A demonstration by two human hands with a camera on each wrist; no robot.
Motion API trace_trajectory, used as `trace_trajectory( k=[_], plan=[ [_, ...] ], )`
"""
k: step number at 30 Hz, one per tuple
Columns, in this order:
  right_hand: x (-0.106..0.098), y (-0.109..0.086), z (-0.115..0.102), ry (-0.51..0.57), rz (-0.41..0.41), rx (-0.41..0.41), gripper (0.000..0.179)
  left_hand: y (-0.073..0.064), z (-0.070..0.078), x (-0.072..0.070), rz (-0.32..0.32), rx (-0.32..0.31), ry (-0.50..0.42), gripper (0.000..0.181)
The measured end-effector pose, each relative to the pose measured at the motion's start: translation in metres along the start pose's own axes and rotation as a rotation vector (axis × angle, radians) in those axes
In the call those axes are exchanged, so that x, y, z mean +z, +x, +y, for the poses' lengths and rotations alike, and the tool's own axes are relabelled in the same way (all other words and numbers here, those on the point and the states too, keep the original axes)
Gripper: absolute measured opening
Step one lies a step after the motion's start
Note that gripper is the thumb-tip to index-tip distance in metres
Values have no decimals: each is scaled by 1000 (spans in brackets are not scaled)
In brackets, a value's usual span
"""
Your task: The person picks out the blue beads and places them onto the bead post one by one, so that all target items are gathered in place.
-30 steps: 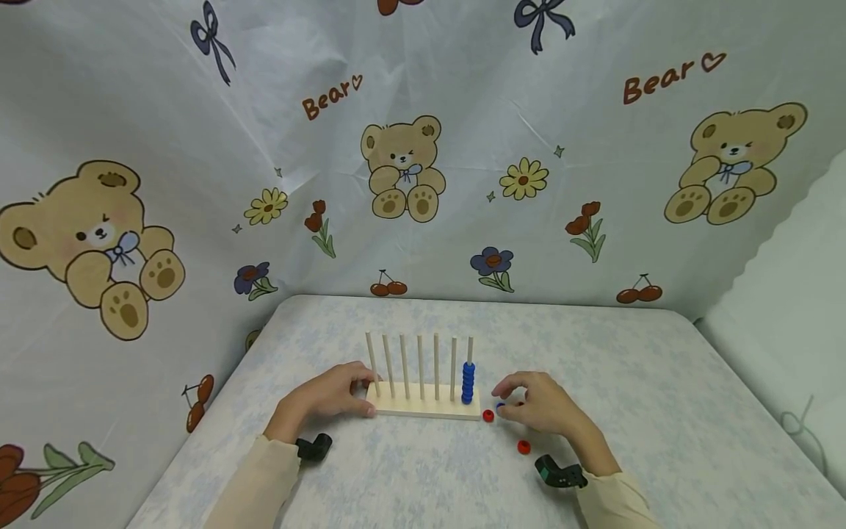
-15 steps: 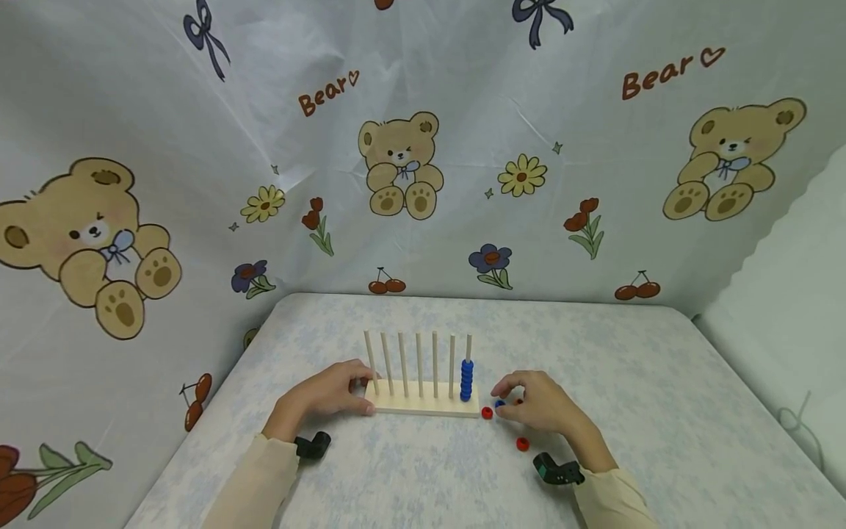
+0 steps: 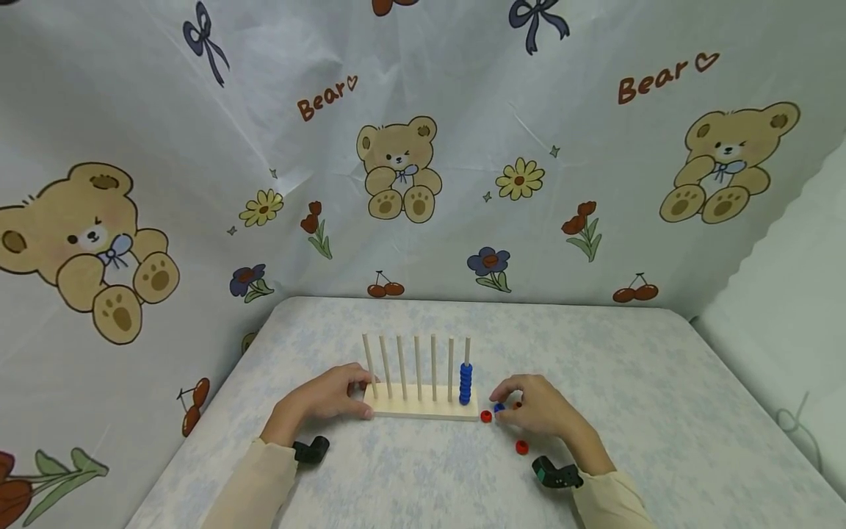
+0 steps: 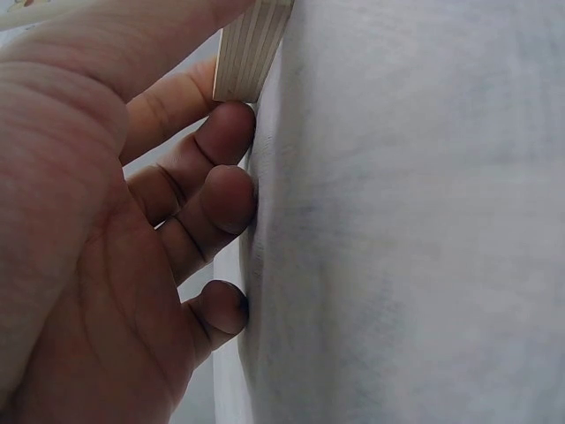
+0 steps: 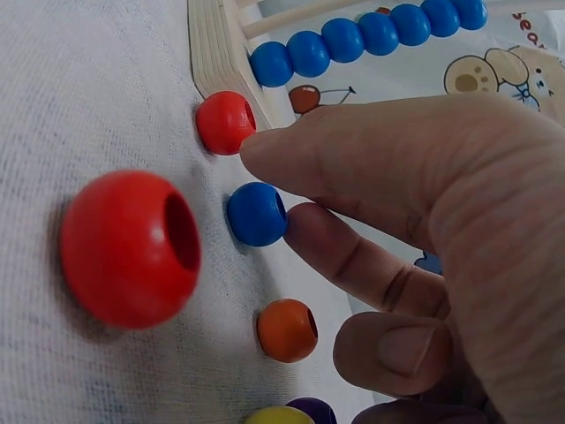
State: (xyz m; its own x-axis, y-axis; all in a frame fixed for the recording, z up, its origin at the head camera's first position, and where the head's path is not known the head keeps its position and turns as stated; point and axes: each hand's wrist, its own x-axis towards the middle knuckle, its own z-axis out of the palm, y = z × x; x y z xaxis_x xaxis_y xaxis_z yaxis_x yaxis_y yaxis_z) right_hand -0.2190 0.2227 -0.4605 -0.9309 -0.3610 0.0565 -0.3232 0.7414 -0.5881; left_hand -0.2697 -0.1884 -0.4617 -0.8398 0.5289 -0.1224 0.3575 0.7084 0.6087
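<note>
A wooden peg board with several upright pegs stands on the table. Several blue beads are stacked on its rightmost peg. My left hand grips the board's left end, thumb at the front and fingers behind. To the right of the board, my right hand hovers with thumb and forefinger parted around a loose blue bead, which lies on the table. The forefinger tip is close against that bead; whether it touches cannot be told. One red bead lies by the board's corner, near the thumb tip.
Another red bead lies nearer the front. An orange bead, a yellow bead and a purple bead lie beneath or beyond the right hand. A bear-printed cloth hangs behind the table.
Both hands have stayed almost in place. The loose blue bead and the orange bead show a little more beside the right fingers, and the head view has shifted slightly.
</note>
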Motion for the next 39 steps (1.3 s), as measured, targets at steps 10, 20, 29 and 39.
trace_trajectory(
  k=[10,20,29,39],
  plan=[
    [2,1,4,-5,7,27,19,0,2,-1,-3,15,-2,47],
    [4,2,3,-21,17,86,18,-1,3,-1,2,15,-1,44],
    [3,0,1,-45,20,84,19,-1,1,0,3,16,12,43],
    [5,0,2,-27,14,77,19,-3,-1,1,4,19,11,42]
  ],
)
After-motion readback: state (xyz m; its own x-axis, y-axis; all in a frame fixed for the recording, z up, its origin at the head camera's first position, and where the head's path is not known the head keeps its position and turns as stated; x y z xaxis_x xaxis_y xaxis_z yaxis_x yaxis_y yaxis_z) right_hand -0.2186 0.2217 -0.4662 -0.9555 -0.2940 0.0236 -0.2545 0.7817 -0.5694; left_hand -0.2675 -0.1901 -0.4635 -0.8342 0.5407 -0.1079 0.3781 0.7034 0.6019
